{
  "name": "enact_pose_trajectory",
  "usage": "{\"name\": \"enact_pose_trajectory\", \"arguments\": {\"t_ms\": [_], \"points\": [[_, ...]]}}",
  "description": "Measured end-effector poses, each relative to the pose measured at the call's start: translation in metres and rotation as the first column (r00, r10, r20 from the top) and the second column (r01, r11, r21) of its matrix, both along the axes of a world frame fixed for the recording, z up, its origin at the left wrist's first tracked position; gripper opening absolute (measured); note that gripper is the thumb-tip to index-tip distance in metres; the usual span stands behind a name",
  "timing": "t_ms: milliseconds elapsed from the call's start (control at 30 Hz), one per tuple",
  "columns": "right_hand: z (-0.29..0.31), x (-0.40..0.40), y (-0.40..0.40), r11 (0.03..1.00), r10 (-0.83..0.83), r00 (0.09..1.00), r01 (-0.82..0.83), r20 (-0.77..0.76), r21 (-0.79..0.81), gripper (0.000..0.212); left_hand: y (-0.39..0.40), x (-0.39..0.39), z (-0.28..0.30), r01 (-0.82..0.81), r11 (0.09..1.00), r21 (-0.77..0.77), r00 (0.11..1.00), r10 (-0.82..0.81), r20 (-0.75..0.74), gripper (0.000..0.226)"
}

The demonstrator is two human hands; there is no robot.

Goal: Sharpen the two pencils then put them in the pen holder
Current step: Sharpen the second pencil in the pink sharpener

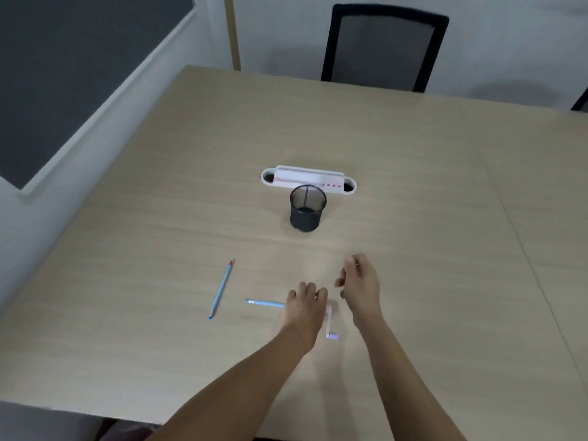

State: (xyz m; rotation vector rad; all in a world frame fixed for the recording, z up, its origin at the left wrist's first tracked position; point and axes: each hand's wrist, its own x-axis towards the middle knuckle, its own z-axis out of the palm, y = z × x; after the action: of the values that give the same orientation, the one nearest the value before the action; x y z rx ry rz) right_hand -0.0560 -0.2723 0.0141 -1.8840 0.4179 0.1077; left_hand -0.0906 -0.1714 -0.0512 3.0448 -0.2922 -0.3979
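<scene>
Left hand [305,305] clamps down over the crank sharpener [329,323]; one blue pencil [265,303] sticks out of it to the left. Right hand [359,281] hovers loosely curled, holding nothing, just far of the crank handle. Second pencil [221,289] lies loose on the table [445,218], further left. Mesh pen holder [308,208] stands empty, far of the hands. Risk: the sharpener skids if the left grip slackens during cranking; the lead could snap.

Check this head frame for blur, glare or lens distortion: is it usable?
Head view: the right hand is smeared by motion blur, the left hand sharper; the table edges splay from the wide-angle lens; lighting is soft and even, no harsh glare; both pencils, the loose one included, and the pen holder stay readable.
</scene>
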Motion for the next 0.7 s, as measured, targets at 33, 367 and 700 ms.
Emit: {"name": "enact_pose_trajectory", "arguments": {"t_ms": [33, 367, 700], "points": [[-0.009, 0.008, -0.004, 0.999, 0.018, 0.999, -0.019, -0.034, -0.033, 0.022, 0.001, 0.002, -0.002, 0.005, 1.0, 0.031, 0.999, -0.006, 0.032, 0.063], [-0.06, -0.077, -0.025, 0.832, 0.427, 0.87, -0.484, -0.245, -0.271, 0.031, -0.002, 0.004, 0.0, 0.006, 1.0, -0.012, 0.996, -0.005, 0.088, 0.051], [-0.073, 0.005, -0.007, 0.96, 0.158, 0.948, -0.213, -0.277, -0.182, 0.033, -0.002, 0.003, 0.015, -0.038, 0.999, 0.028, 0.999, 0.039, -0.016, 0.049]]}}
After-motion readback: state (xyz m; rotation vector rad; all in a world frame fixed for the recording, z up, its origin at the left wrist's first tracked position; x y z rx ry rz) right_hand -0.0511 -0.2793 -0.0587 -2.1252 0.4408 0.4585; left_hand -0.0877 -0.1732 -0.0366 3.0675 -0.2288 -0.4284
